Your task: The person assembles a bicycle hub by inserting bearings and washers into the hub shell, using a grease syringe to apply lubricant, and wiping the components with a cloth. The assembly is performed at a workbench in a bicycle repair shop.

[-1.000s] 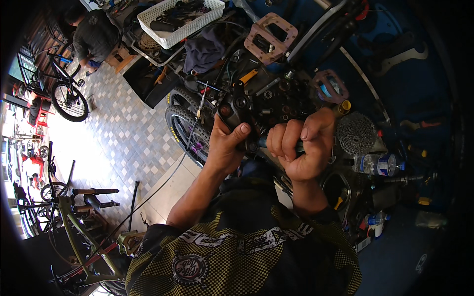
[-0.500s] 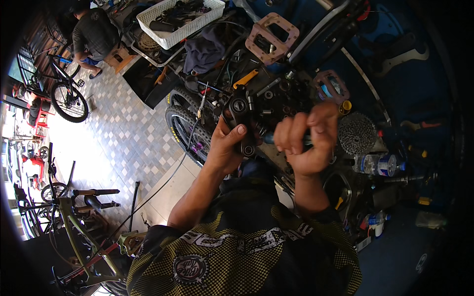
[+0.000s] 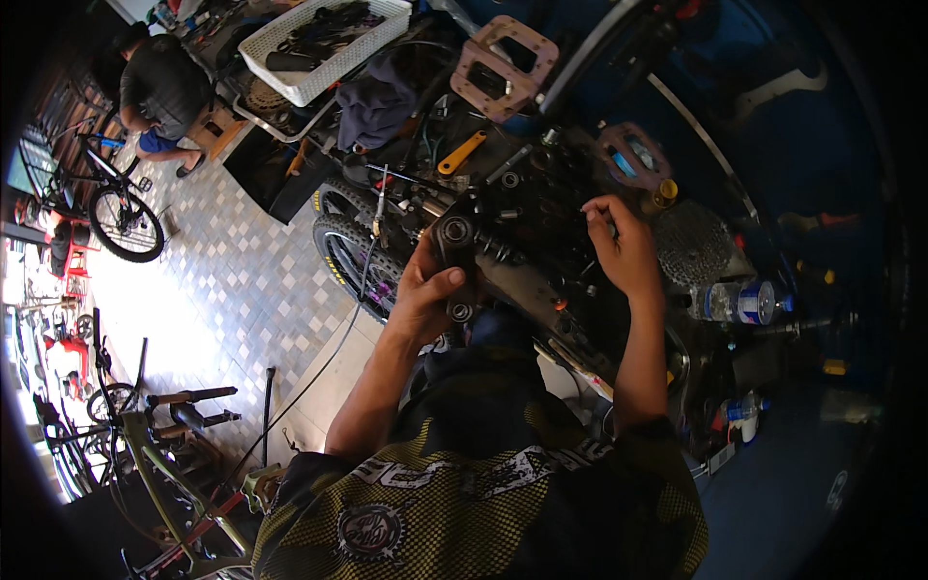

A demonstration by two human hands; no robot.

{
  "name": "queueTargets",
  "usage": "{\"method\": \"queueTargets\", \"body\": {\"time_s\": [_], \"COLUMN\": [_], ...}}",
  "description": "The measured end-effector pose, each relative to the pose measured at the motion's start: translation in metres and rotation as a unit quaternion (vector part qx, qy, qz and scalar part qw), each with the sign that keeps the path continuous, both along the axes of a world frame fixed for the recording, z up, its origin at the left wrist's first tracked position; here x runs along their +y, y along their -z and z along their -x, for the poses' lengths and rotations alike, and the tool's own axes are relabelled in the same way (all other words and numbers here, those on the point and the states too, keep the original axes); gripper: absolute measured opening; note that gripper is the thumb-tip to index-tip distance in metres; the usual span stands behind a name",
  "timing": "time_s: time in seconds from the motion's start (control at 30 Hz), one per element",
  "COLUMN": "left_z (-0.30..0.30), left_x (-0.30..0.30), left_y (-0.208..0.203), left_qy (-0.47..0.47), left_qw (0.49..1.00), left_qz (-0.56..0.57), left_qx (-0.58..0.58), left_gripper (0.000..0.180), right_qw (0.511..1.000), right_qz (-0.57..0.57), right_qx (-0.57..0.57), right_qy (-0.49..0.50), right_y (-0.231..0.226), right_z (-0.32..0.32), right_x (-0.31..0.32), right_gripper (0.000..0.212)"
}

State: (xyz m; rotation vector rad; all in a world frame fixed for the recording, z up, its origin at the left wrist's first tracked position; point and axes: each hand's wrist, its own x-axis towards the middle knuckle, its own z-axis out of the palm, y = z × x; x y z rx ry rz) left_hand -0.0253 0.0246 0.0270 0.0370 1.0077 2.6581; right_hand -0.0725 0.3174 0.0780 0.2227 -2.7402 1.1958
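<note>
The left hand (image 3: 423, 295) is closed around a dark metal part (image 3: 461, 269), its thumb laid across the near face and the fingers wrapped behind. The right hand (image 3: 623, 246) is well apart from that grip, to its right, fingers loosely bent; whether it pinches anything small cannot be told.

The part is long and narrow, black, standing roughly upright in the left hand, with a round ring showing at each end: the larger above the thumb, the smaller below it.

The left forearm slants up and rightward from the lower edge to the grip. The right forearm rises nearly straight, the hand tipped leftward at the wrist, over dark clutter.

Beyond the left-hand grip lies a yellow tool (image 3: 462, 153); left of the grip is a bike tire (image 3: 333, 259). Just right of the right hand sits a gear cluster (image 3: 698, 244).
</note>
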Motion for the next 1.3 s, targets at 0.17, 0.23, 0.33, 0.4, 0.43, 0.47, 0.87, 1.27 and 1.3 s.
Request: {"method": "queueTargets", "body": {"time_s": [0.17,0.23,0.33,0.4,0.43,0.47,0.87,1.27,1.3], "left_z": [-0.002,0.0,0.0,-0.002,-0.003,-0.005,-0.018,-0.017,-0.017], "left_x": [-0.005,-0.007,-0.009,-0.009,-0.009,-0.009,-0.009,-0.007,-0.007], "left_y": [0.023,0.031,0.036,0.036,0.036,0.035,0.048,0.042,0.042], "left_qy": [0.005,0.002,-0.008,-0.015,-0.017,-0.02,-0.045,-0.033,-0.035], "left_qw": [1.0,1.0,0.998,0.996,0.996,0.995,0.992,0.991,0.991], "left_qz": [-0.01,0.021,0.064,0.083,0.089,0.094,0.109,0.118,0.122], "left_qx": [-0.016,-0.018,-0.02,-0.021,-0.021,-0.021,-0.042,-0.049,-0.043], "left_gripper": [0.075,0.076,0.082,0.088,0.092,0.096,0.1,0.098,0.097], "right_qw": [0.99,0.988,0.978,0.979,0.979,0.981,0.962,0.993,0.989], "right_qz": [-0.104,-0.113,-0.164,-0.166,-0.167,-0.169,-0.248,0.017,0.059], "right_qx": [-0.045,-0.048,-0.073,-0.085,-0.091,-0.08,-0.085,-0.114,-0.122], "right_qy": [0.079,0.092,0.106,0.086,0.076,0.059,-0.082,-0.039,-0.054], "right_y": [0.051,0.065,0.082,0.093,0.099,0.105,0.148,0.12,0.096], "right_z": [0.018,0.021,0.028,0.034,0.038,0.041,0.047,0.051,0.044], "right_x": [0.056,0.066,0.066,0.061,0.058,0.055,-0.018,-0.01,-0.018], "right_gripper": [0.026,0.027,0.023,0.021,0.02,0.019,0.028,0.013,0.013]}}
